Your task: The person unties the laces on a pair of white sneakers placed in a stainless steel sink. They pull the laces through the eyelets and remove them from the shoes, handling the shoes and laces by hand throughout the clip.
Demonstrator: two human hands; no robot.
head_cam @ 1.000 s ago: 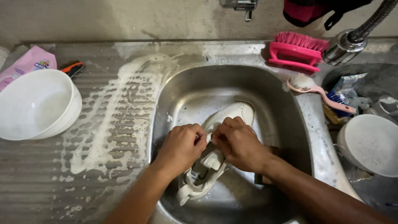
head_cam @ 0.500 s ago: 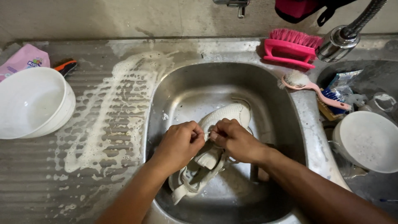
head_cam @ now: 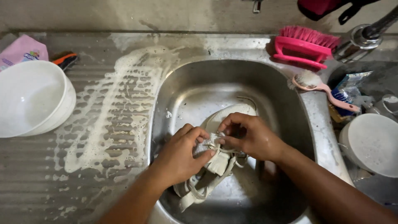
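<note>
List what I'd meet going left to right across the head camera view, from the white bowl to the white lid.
white bowl → soap foam on the drainboard → left hand → right hand → small pink brush → white lid

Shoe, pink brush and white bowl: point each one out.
Shoe (head_cam: 232,114): head view, on the pale sole beyond the hands.
Pink brush (head_cam: 300,46): head view, on its pink plastic back.
White bowl (head_cam: 29,97): head view, on its inner wall.

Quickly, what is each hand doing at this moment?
Left hand: closed on the shoe.
Right hand: closed on the same shoe.
</note>
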